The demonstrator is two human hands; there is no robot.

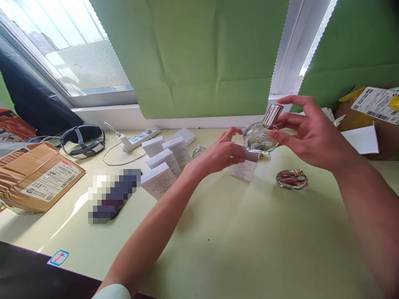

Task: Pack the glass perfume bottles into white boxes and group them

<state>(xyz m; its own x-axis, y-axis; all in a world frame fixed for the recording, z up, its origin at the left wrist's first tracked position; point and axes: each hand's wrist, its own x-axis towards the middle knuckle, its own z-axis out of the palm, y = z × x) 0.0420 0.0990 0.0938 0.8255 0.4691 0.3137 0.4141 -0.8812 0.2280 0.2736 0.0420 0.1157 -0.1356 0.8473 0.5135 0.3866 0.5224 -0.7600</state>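
Note:
My right hand (304,131) holds a clear round perfume bottle (260,138) with a silver cap, tilted above the table. Its thumb and fingers close around the bottle's right side, and the index finger is raised over the cap. My left hand (222,151) curls around the upper left part of a small white box (245,169) with printed text, just beneath the bottle. The bottle and my fingers hide the box's top. Right of the box, a second perfume bottle (292,179) with pinkish contents and a gold-coloured top lies on the table.
Several white boxes (162,162) stand left of my left forearm, with a glass bottle (198,150) near them. Farther left are a power strip (140,139), a pixelated dark object (116,197), a headset (82,141) and a cardboard parcel (40,178). Another carton (370,120) stands at right.

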